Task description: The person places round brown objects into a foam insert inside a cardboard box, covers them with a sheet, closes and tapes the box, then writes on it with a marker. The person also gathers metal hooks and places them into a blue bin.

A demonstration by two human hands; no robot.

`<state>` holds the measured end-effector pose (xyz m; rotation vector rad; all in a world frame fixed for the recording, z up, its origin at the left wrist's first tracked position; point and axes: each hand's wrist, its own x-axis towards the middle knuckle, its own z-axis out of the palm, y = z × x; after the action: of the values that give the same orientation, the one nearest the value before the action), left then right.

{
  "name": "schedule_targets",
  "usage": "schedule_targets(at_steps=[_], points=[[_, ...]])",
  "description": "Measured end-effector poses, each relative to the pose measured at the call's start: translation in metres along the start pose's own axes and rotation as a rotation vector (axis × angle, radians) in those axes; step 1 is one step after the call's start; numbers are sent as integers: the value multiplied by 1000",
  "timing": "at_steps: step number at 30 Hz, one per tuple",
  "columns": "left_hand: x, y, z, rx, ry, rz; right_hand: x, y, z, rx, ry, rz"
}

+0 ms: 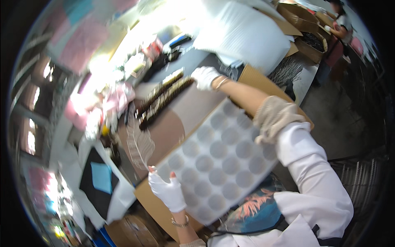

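Observation:
My left hand [168,191], in a white glove with bare fingertips, pinches the lower tip of a pale feather-shaped openwork piece [140,144]. The piece stands up and away from the hand over a brown and grey board [164,129]. Farther off, my right hand [205,78], also gloved in white, is curled at the far right end of two dark strips with shiny gold and white studs [166,101]. Blur hides whether its fingers grip a strip. Between my arms lies a whitish sheet with rows of grey round discs [218,177].
Cardboard [154,206] sticks out beneath the sheet. Pink plastic bags [117,99] and small goods crowd the left side. A large white padded bag [247,39] lies at the back. Beyond it, a person [339,33] stands by open cartons [298,16].

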<state>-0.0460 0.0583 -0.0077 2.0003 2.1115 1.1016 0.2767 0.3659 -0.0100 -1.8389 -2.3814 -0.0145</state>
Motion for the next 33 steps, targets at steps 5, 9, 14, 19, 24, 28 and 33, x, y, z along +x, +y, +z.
schedule_targets(at_steps=[5, 9, 14, 19, 24, 28, 33], points=[[82, 25, 85, -215, -252, 368, 73, 9, 50, -38, 235, -45], [175, -52, 133, 303, -166, 66, 93, 32, 72, -5, 111, -258], [222, -99, 201, 568, -317, -128, 77, -30, 65, 552, 276, -266], [217, -61, 222, -440, -414, -176, 53, -133, 64, 444, 383, -417], [201, -52, 148, -396, -906, -25, 3, -137, 56, 477, 95, -366], [155, -35, 120, -393, -578, 23, -22, -98, 62, 468, 228, -262], [97, 19, 144, -1228, 220, -609, -51, -112, 66, 468, 169, -296]])
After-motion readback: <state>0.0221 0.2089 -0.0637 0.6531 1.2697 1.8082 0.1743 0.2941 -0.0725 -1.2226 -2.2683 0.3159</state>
